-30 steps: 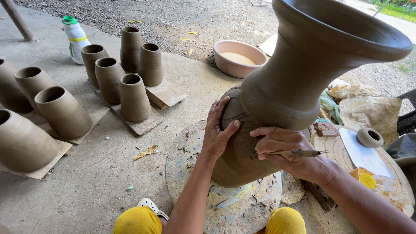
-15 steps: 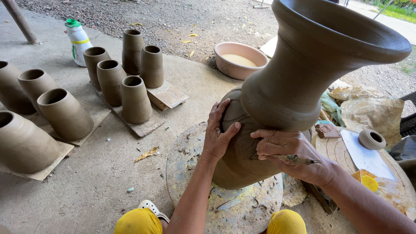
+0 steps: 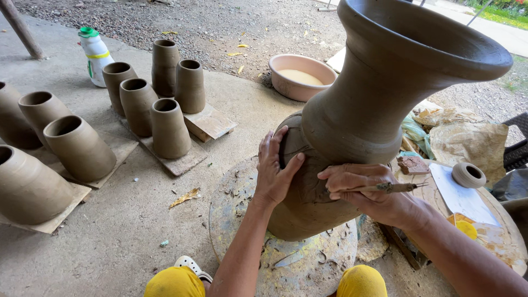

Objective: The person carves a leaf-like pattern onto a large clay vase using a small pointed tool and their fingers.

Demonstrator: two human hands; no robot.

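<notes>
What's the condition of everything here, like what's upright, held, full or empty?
Tall brown wet-clay vase: upright on the round wheel disc, lines carved in its belly.
Left hand: flat against the vase.
Right hand: gripping a thin carving stick.
Small clay cylinders: upright on boards, open, empty.
Pink basin: holds pale liquid.
White plastic bottle: upright, green cap on.

The concrete floor [image 3: 110, 242] carried a round wheel [image 3: 308, 264] with the big vase [image 3: 352, 126] standing on it amid clay scraps. Wooden boards [image 3: 209, 124] lay on the floor under smaller pots [image 3: 168, 129]. A white bottle [image 3: 94, 55] and a pink basin [image 3: 300, 77] stood farther back.
</notes>
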